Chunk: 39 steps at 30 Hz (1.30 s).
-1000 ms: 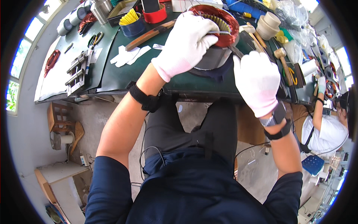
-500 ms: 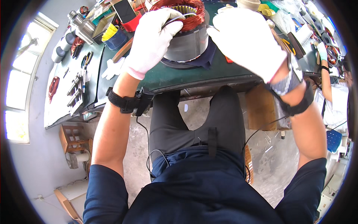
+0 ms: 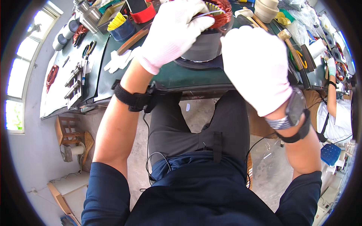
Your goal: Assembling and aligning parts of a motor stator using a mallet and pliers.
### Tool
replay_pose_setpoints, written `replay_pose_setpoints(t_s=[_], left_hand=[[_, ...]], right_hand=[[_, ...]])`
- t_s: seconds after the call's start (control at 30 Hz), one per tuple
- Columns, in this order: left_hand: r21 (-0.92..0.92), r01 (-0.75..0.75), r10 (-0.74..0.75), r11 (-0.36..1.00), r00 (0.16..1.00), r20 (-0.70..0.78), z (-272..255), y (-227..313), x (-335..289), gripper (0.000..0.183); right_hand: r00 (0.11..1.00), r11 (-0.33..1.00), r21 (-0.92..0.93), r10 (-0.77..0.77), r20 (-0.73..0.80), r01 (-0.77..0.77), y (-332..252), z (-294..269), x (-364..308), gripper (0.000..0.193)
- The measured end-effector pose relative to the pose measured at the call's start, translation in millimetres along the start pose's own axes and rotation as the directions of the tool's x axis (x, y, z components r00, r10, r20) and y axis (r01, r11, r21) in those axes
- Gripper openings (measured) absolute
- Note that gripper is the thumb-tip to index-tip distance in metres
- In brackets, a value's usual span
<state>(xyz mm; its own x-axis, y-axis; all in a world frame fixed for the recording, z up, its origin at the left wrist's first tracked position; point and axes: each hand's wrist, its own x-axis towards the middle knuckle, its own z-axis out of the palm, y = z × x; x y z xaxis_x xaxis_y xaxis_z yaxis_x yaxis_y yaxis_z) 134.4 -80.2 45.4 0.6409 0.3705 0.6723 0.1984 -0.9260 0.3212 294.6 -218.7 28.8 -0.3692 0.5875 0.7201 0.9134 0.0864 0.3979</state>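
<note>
A motor stator (image 3: 204, 48) with a grey metal body stands on the green bench, its copper winding (image 3: 225, 16) and yellow slot strips showing at the top. My white-gloved left hand (image 3: 175, 32) reaches across its upper left side. Fingers and thumb are pinched together on a thin pale cord (image 3: 211, 13) that runs over the coil. Close to the stator's right side is my gloved right hand (image 3: 256, 67), fingers curled in. The glove's back hides whatever that grip may contain. My left hand covers part of the winding.
A blue cup of yellow strips (image 3: 122, 28), a red container (image 3: 144, 14) and white paper pieces (image 3: 120, 62) lie left. A mallet (image 3: 290, 43), other tools and beige bowls (image 3: 266, 10) are at the right. A co-worker's gloved hand (image 3: 331, 67) shows far right.
The view has shifted, with the bench things now further right and higher. My right hand has come lower and nearer to the stator; my left stays pinched at the coil.
</note>
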Motion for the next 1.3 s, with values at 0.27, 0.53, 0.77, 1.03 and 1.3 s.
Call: replay_pose_setpoints(t_s=[0.27, 0.53, 0.77, 1.03, 1.3], left_hand=[[0.045, 0.116, -0.115, 0.992, 0.993, -0.021, 16.3, -11.9, -1.6, 0.027], [0.031, -0.072, 0.074, 0.997, 0.995, -0.067, 9.6, 0.2, 6.5, 0.017], [0.091, -0.055, 0.067, 0.994, 0.988, -0.138, 24.5, 8.8, 5.5, 0.017], [0.02, 0.01, -0.007, 1.0, 0.99, -0.143, 31.9, -7.6, -0.4, 0.026], [0.176, -0.084, 0.089, 0.981, 0.996, -0.021, 6.1, -18.4, -18.0, 0.043]], right_hand=[[0.923, 0.931, 0.179, -0.348, 0.163, 0.319, 78.6, 0.6, 41.8, 0.018], [0.99, 0.993, 0.047, -0.112, 0.091, 0.108, 39.3, -8.4, -18.5, 0.011], [0.996, 0.997, -0.074, 0.006, 0.093, 0.001, 17.1, 6.6, -17.0, 0.012], [0.957, 0.953, 0.099, -0.288, 0.022, 0.285, 70.0, 13.1, 16.7, 0.016], [0.997, 0.995, 0.102, -0.025, 0.072, 0.017, 55.9, -3.2, -18.6, 0.024]])
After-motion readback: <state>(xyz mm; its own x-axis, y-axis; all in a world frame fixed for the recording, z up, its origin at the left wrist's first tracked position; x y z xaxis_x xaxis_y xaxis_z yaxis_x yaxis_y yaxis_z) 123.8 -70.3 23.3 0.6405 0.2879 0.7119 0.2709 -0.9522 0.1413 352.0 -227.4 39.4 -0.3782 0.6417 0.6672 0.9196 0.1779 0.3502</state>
